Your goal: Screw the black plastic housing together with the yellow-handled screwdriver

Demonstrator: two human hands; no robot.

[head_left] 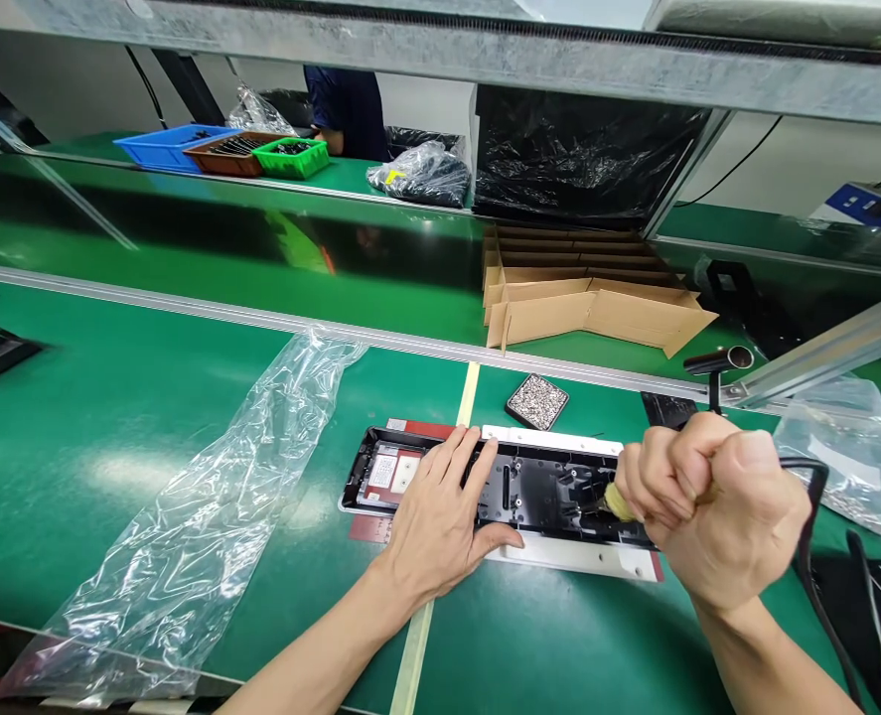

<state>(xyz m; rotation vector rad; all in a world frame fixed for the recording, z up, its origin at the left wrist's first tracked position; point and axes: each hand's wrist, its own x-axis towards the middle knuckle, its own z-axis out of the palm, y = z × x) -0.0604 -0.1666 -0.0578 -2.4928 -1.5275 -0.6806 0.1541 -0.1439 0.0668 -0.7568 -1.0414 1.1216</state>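
A long black plastic housing lies open side up on a white and red fixture. My left hand rests flat across it with fingers spread, the fingertips at its far edge and the thumb by its near edge. Closed in a fist, my right hand grips a tool with a yellow handle. The tool slants down into the right part of the housing; its tip is hard to make out, and most of the handle is hidden in the fist.
A clear plastic bag lies at left. Beyond the housing are a small square tray of grey-white bits, a metal tube on a stand and cardboard dividers. A black cable runs at right. Bins and another person are farther back.
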